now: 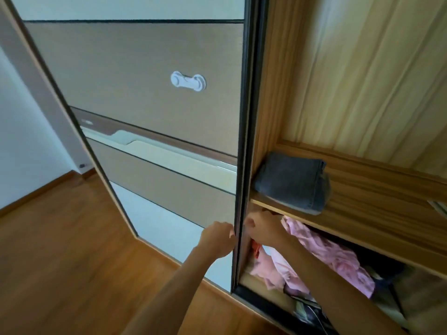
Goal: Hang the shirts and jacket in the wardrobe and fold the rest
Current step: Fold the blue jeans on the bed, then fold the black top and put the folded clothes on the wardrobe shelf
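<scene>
My left hand [219, 239] curls its fingers on the dark edge of the sliding door [239, 213]; my right hand [262, 228] is fisted just past it, on what I cannot tell. Right of those fingers hangs a pink garment [324, 252]; above, folded grey jeans [292, 182]. I judge access is the step; next, slide the door left.

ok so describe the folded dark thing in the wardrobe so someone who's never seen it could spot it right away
Start at the sliding wardrobe door and go right, past its dark edge, into the open wooden interior. On the wooden shelf, near its left end, lies a folded dark grey garment. It is the only neatly folded item; the pink clothes in the compartment below are crumpled.
</scene>
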A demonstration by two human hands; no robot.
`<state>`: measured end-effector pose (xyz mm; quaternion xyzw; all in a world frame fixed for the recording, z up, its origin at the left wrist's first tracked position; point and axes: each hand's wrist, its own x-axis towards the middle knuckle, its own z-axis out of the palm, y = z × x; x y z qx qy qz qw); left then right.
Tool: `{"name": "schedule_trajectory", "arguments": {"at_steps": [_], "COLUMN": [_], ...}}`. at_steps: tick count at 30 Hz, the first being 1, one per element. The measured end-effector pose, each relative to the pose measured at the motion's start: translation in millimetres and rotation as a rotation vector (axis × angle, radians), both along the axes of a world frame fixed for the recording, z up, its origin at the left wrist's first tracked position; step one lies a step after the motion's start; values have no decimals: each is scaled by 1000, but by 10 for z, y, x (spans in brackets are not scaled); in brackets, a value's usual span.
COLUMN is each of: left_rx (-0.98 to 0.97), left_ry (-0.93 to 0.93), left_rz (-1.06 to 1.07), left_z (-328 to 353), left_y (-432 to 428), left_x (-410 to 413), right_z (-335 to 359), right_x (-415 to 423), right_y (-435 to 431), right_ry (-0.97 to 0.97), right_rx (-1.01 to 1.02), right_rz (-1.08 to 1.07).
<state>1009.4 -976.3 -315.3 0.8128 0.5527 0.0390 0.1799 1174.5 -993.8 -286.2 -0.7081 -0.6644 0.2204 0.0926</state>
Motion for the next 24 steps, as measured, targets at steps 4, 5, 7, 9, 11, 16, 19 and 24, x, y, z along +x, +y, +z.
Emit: {"name": "schedule_trajectory", "arguments": {"at_steps": [4, 5, 7, 9, 11, 16, 19, 24], "left_rx": [-64, -76, -101, -132, -168, -152, -131, -124], "left_ry": [-15, -15, -11, 7, 28, 8, 21, 21], "left_rz": [164, 209, 300, 399, 519, 792, 940, 1155], "left_z": [-103, -109, -119, -79, -17, 166, 243, 308], "left_y": [-418, -529, -740, -963, -1203, -1829, -2180, -2684], "left_x": [-843, -1061, -1497, -1920, -2317, -3157, -3598, -4192], "right_z": [-33, -36, -30, 5, 39, 111, 191, 272], "right_x": [-694, -875, -1233, -1605, -2001, -3010, -3566, -4410], "right_y": [-191, -227, -274, -323, -381, -568, -698, -915], "right_ry": [-47, -54, -64, -77, -75, -48, -23, -44], "right_rx": [-57, -72, -83, -72, -56, 8, 15, -10], "right_rz": [179, 226, 326, 430, 528, 741, 895, 1110]}}
